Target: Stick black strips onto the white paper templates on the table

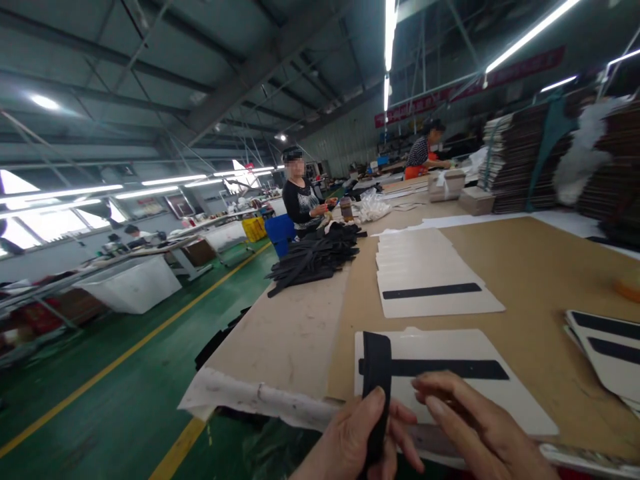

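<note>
My left hand [357,430] grips a black fabric strip [376,363], its thumb pressed on the front; the strip stands upright and looks folded over at the top. Behind it lies a cream board [440,343] with another black strip [450,369] flat across it. My right hand [475,423] hovers over the near part of this board, fingers slightly bent and apart, with nothing visible in them. Farther back, overlapping cream boards [420,257] lie fanned out, the nearest with a black strip [431,291] on it.
A heap of black strips [320,257] sits at the table's left edge. More boards with black strips [607,360] are stacked at right. Tall dark stacks [530,157] stand at the back right. One person [303,200] stands beyond the heap, another [423,157] farther back.
</note>
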Demonstrator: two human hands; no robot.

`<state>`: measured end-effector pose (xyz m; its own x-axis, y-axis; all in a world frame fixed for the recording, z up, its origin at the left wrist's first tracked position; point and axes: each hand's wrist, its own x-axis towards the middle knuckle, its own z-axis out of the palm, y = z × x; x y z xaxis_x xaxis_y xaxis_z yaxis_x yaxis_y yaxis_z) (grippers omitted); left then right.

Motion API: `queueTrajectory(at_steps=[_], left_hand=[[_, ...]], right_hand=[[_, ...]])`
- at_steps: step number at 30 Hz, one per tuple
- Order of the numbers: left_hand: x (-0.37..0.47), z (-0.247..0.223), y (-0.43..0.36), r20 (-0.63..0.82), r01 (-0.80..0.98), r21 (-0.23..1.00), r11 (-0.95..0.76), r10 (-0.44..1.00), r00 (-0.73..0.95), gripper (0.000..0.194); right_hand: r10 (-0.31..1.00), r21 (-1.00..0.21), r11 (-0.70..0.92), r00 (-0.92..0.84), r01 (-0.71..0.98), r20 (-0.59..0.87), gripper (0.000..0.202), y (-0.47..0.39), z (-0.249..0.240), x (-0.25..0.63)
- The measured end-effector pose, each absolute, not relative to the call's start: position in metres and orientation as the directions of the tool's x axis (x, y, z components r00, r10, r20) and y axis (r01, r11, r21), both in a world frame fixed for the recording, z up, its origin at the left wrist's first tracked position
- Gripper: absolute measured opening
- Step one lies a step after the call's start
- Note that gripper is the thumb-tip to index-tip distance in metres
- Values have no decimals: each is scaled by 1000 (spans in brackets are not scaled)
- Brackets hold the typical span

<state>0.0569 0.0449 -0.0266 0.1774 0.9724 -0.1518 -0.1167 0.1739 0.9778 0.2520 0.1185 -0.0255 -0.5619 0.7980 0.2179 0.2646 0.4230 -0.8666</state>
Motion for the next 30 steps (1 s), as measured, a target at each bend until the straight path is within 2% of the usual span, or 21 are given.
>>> queueTrajectory(at_steps=[4,11,18,23,27,30], left_hand=[[65,-26,44,-153,-24,987,161,966,208,77],[70,-24,43,-190,-33,980,198,966,175,79],[71,-34,51,-213,-118,965,235,961,177,83],[74,-35,52,-181,-72,979,192,975,129,84],[74,-25,48,-201,-3,979,202,975,95,80],[76,-17,46,-197,-21,980,199,977,80,74]], right_hand=[[794,-928,314,-591,199,142,54,120,-24,230],[762,-862,474,-574,179,300,48,121,-32,230],[780,-855,494,-516,161,353,44,120,-32,230],[758,-804,571,-482,165,439,43,121,-32,226],[761,-810,561,-491,171,424,42,122,-35,225],[782,-834,524,-485,172,392,43,122,-35,226]])
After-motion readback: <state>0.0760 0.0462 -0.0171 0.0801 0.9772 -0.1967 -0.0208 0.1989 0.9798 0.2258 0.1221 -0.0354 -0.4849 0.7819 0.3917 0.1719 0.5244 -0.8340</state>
